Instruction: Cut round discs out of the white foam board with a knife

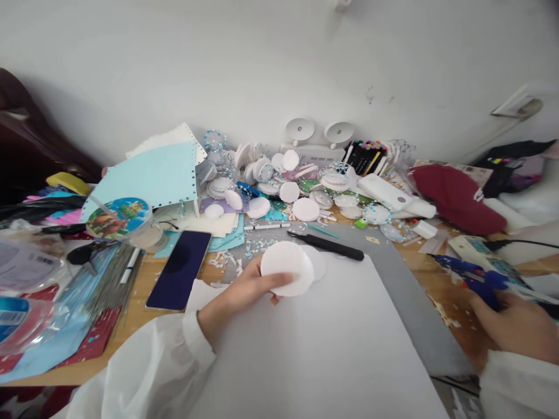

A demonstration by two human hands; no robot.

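My left hand (251, 288) grips a white foam disc (286, 265), thumb on its face and fingers behind. Another white round piece (315, 263) shows partly behind that disc; whether my hand holds it too I cannot tell. Beneath lies a large white sheet (323, 349). A pair of black tweezers (332, 245) rests just beyond the disc. At the right, my right hand (513, 320) is closed round the handle of a blue hot glue gun (474, 276), its nozzle pointing left.
White discs, some with blue beads (262, 171), are heaped along the wall. A phone (179, 270) lies on the left, near a round lidded tub (120, 218) and thin wires (113, 285). A power strip (480, 253) and a dark red cap (456, 198) are on the right.
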